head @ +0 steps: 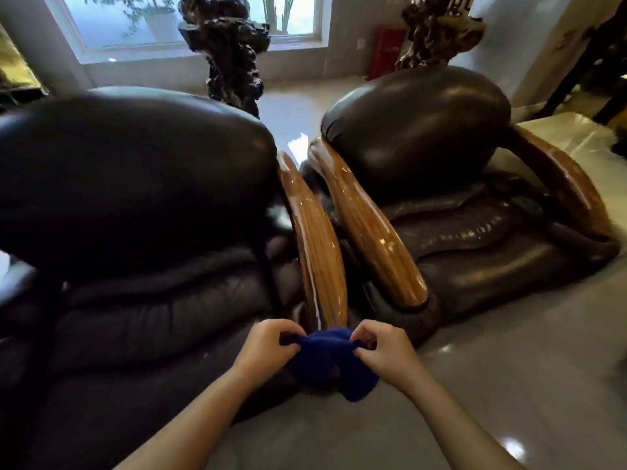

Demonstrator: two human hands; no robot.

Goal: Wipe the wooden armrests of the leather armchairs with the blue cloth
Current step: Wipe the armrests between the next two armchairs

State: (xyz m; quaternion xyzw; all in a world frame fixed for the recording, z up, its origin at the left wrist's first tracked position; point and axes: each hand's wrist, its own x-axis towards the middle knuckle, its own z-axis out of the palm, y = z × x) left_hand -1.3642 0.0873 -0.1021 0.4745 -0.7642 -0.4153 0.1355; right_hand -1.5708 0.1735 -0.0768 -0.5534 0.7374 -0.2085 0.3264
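Observation:
Two dark leather armchairs stand side by side, the left armchair (135, 205) and the right armchair (441, 184). Between them run two glossy wooden armrests, the left chair's armrest (315, 245) and the right chair's armrest (369, 228). A third wooden armrest (559, 184) curves along the right chair's far side. My left hand (268, 347) and my right hand (383, 351) each pinch an edge of the blue cloth (325, 354), which hangs bunched between them just in front of the near end of the left chair's armrest.
Shiny grey floor (475, 385) spreads to the right and front. Two dark gnarled sculptures (230, 52) stand behind the chairs near a window (190, 18). A red cabinet (386, 52) sits at the back wall. A light covered piece of furniture (570, 134) lies at far right.

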